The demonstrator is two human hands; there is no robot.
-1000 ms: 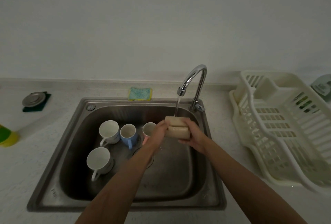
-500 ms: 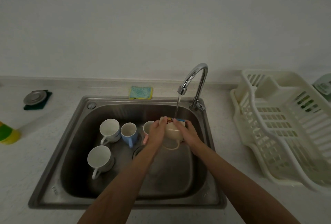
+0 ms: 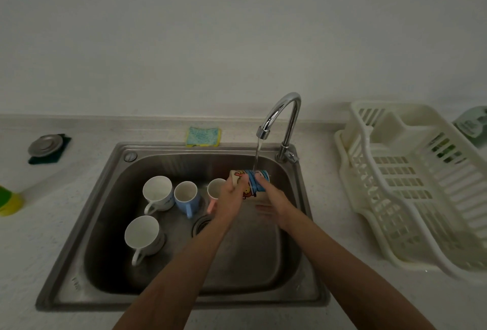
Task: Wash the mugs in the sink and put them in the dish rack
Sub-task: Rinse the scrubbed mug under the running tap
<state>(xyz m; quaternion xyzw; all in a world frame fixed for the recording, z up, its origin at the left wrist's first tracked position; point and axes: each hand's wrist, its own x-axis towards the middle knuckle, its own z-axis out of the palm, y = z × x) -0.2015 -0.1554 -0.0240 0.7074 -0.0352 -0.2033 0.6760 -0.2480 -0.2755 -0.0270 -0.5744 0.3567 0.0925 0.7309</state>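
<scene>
1. My left hand (image 3: 232, 198) is wrapped round a cream mug with a cartoon print (image 3: 249, 183), fingers curled over its left side; mug lies on its side under the tap (image 3: 283, 118), water stream (image 3: 256, 157) hitting its top
2. My right hand (image 3: 274, 200) is on the mug's right side, fingertips (image 3: 259, 178) pressed on the blue part of the print (can't tell if it's gripping or just rubbing, palm looks fairly flat)
3. Mug is held above the sink (image 3: 87, 213) basin, near its back right corner, not touching the bottom
4. 4 more mugs stand upright in the sink: big white mug (image 3: 158, 192) towards the back left, blue mug (image 3: 186, 198) just beside it, pink mug (image 3: 214, 190) next, partly hidden behind my left hand; 2nd white mug (image 3: 143, 236) nearer the front left, handle pointing to the front edge
5. Drain (image 3: 201, 225) shows mid-sink, just by my left wrist
6. Dish rack (image 3: 411, 184) sits on the counter (image 3: 39, 237) right of the sink, no mugs in it
7. Sponge (image 3: 203, 136) lies on the counter at the sink's back edge; metal sink plug (image 3: 45, 143) on a dark pad near the counter's back left; green/yellow bottle (image 3: 8, 199) at the left edge
</scene>
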